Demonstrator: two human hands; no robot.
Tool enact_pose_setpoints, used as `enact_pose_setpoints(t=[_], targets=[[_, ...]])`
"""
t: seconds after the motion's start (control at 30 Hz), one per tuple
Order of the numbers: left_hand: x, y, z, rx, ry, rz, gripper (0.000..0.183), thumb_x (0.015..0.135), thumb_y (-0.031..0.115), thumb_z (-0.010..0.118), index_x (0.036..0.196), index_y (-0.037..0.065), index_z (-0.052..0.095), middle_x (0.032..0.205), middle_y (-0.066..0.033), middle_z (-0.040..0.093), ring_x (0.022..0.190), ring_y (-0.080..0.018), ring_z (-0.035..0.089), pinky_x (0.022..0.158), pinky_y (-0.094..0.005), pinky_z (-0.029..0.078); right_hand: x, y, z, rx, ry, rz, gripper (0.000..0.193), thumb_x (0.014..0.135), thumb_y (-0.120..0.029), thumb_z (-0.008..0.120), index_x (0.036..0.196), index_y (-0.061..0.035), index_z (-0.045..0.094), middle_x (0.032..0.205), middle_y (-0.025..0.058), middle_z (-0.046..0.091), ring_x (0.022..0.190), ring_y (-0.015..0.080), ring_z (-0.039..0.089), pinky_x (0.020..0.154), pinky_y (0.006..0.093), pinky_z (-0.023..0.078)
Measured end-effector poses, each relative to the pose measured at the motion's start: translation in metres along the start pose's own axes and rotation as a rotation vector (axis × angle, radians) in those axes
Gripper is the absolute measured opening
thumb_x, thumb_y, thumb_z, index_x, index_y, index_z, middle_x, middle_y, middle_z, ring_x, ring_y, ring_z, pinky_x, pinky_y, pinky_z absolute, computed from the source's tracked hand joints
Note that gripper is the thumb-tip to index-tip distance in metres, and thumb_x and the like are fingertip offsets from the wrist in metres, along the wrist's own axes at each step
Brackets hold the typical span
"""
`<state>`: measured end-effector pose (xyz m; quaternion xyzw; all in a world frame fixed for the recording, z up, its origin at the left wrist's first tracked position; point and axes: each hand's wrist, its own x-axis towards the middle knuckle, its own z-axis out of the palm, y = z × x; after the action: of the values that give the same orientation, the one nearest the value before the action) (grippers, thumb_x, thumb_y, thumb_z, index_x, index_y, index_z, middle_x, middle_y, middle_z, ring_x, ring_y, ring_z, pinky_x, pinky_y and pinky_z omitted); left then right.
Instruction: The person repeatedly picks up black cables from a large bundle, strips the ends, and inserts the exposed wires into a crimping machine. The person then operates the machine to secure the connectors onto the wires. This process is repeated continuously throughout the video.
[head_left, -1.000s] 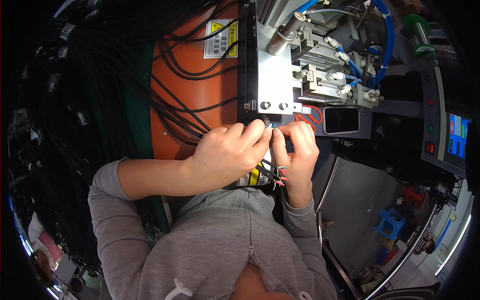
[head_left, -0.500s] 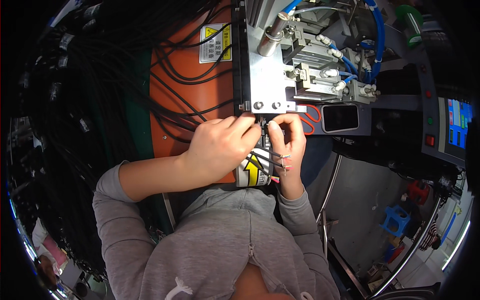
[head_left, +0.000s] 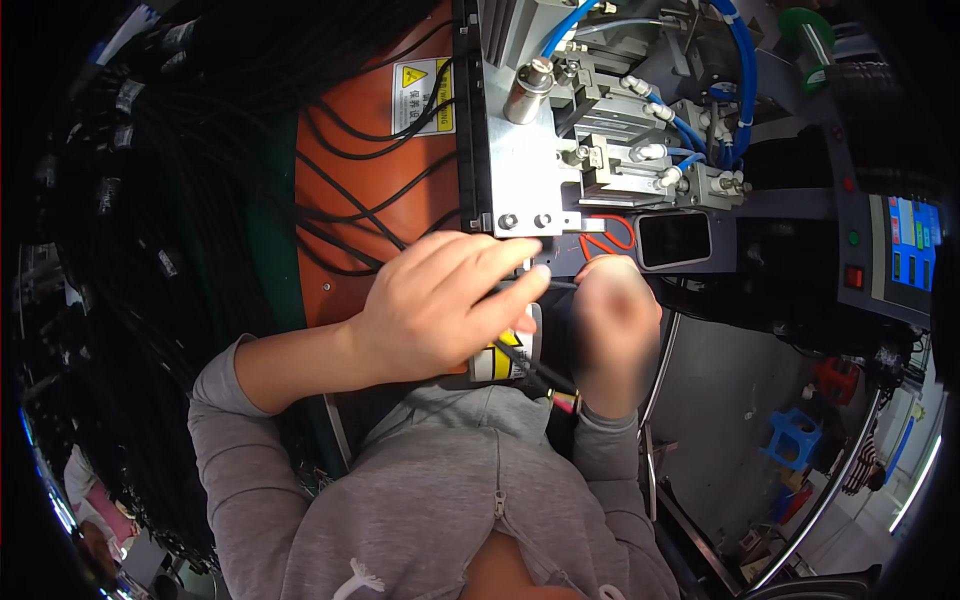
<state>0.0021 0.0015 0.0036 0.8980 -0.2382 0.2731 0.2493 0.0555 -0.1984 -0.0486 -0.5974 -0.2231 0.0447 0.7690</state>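
My left hand [head_left: 425, 305] reaches over the front end of the metal machine plate [head_left: 525, 180], its fingers stretched out and apart. Under and beside its fingers run thin black cables [head_left: 530, 368]; whether any is touched there cannot be told. To the right, my right hand [head_left: 617, 310] is smeared by motion, its fingers curled closed. A black cable [head_left: 560, 285] runs from beside my left fingertips to its thumb and finger. Low down, a cable end shows coloured wires [head_left: 563, 402]. A white label with a yellow arrow [head_left: 497, 362] is partly hidden below my left hand.
Red-handled scissors [head_left: 610, 238] and a phone [head_left: 675, 240] lie right of the plate. Pneumatic cylinders [head_left: 630, 165] with blue hoses [head_left: 742, 90] stand behind. Many black cables [head_left: 180, 150] hang at left beside an orange surface [head_left: 350, 190]. A control screen [head_left: 910, 255] is at far right.
My right hand has moved right, away from the plate's front end, with a cable trailing from it. My left fingers have straightened and spread. The view has shifted slightly.
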Motion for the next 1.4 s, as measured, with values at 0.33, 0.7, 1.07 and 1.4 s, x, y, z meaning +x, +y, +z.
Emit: enact_pose_setpoints(t=[0.33,0.7,1.07,1.4], targets=[[-0.004,0.003,0.0,-0.209,-0.019,-0.148,0.022,0.071,0.003,0.071,0.091,-0.002,0.065,0.071,-0.0074,0.06,0.06,-0.0198,0.06,0.048,-0.0291,0.046,0.007,-0.016,0.041,-0.449,0.139,-0.29,0.023,0.069,0.005,0.077,0.086,0.0005,0.062,0.082,0.0113,0.065,0.078,0.0203,0.062,0.071,0.0303,0.049],[0.0,0.003,-0.002,-0.228,-0.1,-0.209,0.016,0.07,0.003,0.072,0.08,0.002,0.06,0.068,-0.0071,0.053,0.056,-0.0219,0.054,0.046,-0.0308,0.043,0.011,-0.015,0.036,-0.435,0.068,-0.261,0.016,0.068,0.001,0.077,0.079,-0.0006,0.066,0.08,0.0086,0.066,0.073,0.0199,0.061,0.069,0.0297,0.048],[-0.009,0.003,0.006,0.052,-0.169,-0.064,0.012,0.072,0.011,0.062,0.082,0.006,0.058,0.071,-0.0005,0.045,0.062,-0.0121,0.05,0.045,-0.0248,0.042,0.022,-0.025,0.013,-0.249,-0.189,0.426,0.011,0.077,-0.003,0.071,0.074,0.0001,0.061,0.071,0.006,0.06,0.069,0.0142,0.056,0.062,0.0265,0.043],[-0.013,0.01,0.017,0.232,-0.227,-0.075,0.033,0.069,0.009,0.063,0.102,0.005,0.067,0.07,0.0008,0.045,0.058,-0.0093,0.049,0.043,-0.0221,0.038,0.015,-0.001,0.025,-0.804,-0.085,-0.038,0.004,0.076,0.001,0.065,0.078,0.0001,0.061,0.075,0.0117,0.06,0.069,0.0282,0.056,0.062,0.035,0.045]])
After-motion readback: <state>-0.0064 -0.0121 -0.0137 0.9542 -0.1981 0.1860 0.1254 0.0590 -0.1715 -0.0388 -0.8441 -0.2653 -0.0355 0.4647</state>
